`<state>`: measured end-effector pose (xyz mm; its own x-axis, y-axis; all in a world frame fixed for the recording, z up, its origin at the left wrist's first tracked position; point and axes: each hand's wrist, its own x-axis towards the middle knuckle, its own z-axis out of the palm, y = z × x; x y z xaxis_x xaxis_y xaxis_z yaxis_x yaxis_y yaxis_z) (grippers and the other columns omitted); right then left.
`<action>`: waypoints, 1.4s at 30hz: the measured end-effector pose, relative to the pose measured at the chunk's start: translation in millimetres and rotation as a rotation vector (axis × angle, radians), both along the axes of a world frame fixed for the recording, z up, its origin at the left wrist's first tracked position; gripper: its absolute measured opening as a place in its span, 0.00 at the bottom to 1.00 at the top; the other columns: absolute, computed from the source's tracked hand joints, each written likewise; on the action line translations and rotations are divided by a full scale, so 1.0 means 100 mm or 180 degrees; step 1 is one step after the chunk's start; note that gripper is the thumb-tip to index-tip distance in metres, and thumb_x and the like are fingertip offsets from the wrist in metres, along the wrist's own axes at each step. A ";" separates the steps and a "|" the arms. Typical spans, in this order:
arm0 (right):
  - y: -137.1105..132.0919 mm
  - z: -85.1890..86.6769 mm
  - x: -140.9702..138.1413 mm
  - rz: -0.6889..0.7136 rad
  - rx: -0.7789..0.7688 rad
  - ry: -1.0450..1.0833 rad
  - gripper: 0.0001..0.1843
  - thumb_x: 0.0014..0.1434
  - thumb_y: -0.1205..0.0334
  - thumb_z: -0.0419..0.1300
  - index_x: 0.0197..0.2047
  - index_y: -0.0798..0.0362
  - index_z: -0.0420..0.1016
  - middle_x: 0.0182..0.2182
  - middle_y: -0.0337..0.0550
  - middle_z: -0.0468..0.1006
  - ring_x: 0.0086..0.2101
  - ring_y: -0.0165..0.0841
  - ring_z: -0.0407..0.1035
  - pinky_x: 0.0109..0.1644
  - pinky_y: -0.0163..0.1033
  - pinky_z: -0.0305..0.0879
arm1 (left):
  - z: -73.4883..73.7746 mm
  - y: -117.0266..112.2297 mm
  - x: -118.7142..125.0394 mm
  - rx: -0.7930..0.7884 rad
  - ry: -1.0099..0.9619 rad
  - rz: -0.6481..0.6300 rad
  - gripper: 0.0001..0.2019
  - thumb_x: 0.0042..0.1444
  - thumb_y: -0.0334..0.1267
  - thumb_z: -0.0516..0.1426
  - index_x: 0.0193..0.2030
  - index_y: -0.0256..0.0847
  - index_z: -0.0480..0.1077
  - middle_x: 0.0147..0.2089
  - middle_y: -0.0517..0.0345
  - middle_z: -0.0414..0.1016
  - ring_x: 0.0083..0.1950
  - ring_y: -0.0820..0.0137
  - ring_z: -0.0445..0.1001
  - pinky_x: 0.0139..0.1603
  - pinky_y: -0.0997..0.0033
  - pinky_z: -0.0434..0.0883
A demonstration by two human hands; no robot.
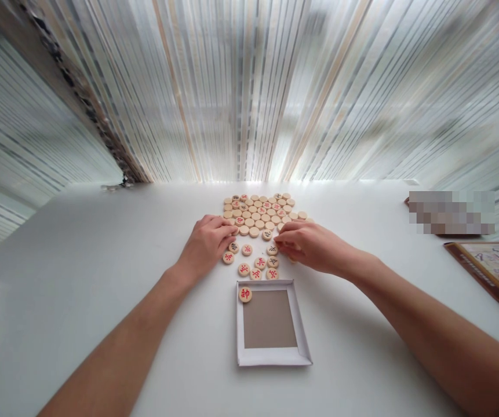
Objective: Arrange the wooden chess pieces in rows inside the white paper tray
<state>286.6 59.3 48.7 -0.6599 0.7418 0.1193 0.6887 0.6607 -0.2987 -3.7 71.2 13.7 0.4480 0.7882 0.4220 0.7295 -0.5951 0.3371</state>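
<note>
Round wooden Chinese chess pieces [254, 217] lie in a tight flat cluster on the white table, most blank side up, some showing red or black characters. Closer to me are several loose lettered pieces [255, 274]. My left hand [209, 240] rests at the cluster's left edge, fingers curled and close together beside a black-lettered piece [233, 247]; what lies under its fingertips is hidden. On the right side, my right hand [308, 244] has its fingers pinched at a piece beside a black-lettered one [272, 249], and its palm partly covers other pieces.
A shallow white box [302, 324] with a grey-brown bottom stands nearest me, a red-lettered piece [245, 294] in its far left corner. At the right lie a brown printed box lid [492, 269] and a blurred-out item [451, 212]. A striped curtain [249, 87] hangs behind the table.
</note>
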 end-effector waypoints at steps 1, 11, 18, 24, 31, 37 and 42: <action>-0.02 0.03 0.00 0.0032 -0.0051 -0.0021 0.12 0.69 0.68 0.61 0.41 0.52 0.88 0.37 0.50 0.84 0.37 0.39 0.77 0.40 0.40 0.70 | 0.01 -0.01 0.00 -0.0021 0.0034 -0.0014 0.08 0.69 0.32 0.62 0.49 0.42 0.83 0.50 0.51 0.85 0.55 0.55 0.75 0.60 0.50 0.75; -0.05 0.02 -0.02 -0.0020 -0.0101 -0.0045 0.14 0.69 0.66 0.59 0.33 0.54 0.84 0.32 0.48 0.80 0.32 0.37 0.73 0.35 0.39 0.61 | 0.01 -0.03 0.07 -0.0072 0.0168 -0.0112 0.08 0.70 0.32 0.60 0.53 0.42 0.79 0.53 0.51 0.85 0.57 0.55 0.75 0.61 0.50 0.73; 0.00 -0.05 -0.02 -0.0266 -0.0101 0.0180 0.14 0.69 0.67 0.57 0.34 0.55 0.81 0.28 0.46 0.81 0.30 0.36 0.71 0.36 0.39 0.62 | -0.03 -0.04 0.09 0.0038 0.0108 -0.0103 0.11 0.74 0.35 0.55 0.50 0.38 0.80 0.49 0.47 0.86 0.53 0.54 0.78 0.59 0.49 0.75; 0.03 -0.10 -0.01 -0.0359 -0.0121 0.0429 0.11 0.68 0.69 0.58 0.41 0.55 0.84 0.31 0.46 0.84 0.31 0.36 0.75 0.39 0.38 0.67 | -0.07 -0.01 0.08 0.0059 -0.0074 -0.0049 0.11 0.74 0.34 0.56 0.51 0.40 0.81 0.50 0.48 0.87 0.52 0.57 0.80 0.59 0.52 0.76; 0.02 0.02 0.05 -0.0537 -0.0091 0.0341 0.11 0.67 0.70 0.59 0.42 0.55 0.85 0.37 0.48 0.85 0.32 0.35 0.75 0.37 0.38 0.68 | -0.09 -0.01 0.08 0.0113 -0.0210 0.0122 0.11 0.73 0.34 0.55 0.48 0.40 0.81 0.47 0.48 0.86 0.51 0.55 0.78 0.59 0.50 0.76; 0.03 0.11 0.15 -0.0681 -0.0171 -0.0116 0.06 0.61 0.67 0.68 0.41 0.55 0.87 0.40 0.49 0.84 0.32 0.37 0.77 0.37 0.39 0.68 | -0.09 -0.02 0.09 0.0110 -0.0234 0.0171 0.10 0.71 0.34 0.57 0.48 0.41 0.81 0.48 0.49 0.86 0.54 0.54 0.79 0.60 0.49 0.76; 0.03 0.07 0.15 -0.0708 -0.0093 -0.0387 0.08 0.66 0.67 0.64 0.38 0.55 0.87 0.39 0.51 0.81 0.32 0.38 0.75 0.36 0.40 0.65 | -0.03 -0.05 0.02 0.0203 -0.0364 0.0379 0.12 0.71 0.36 0.56 0.48 0.40 0.82 0.47 0.47 0.86 0.54 0.55 0.79 0.60 0.50 0.76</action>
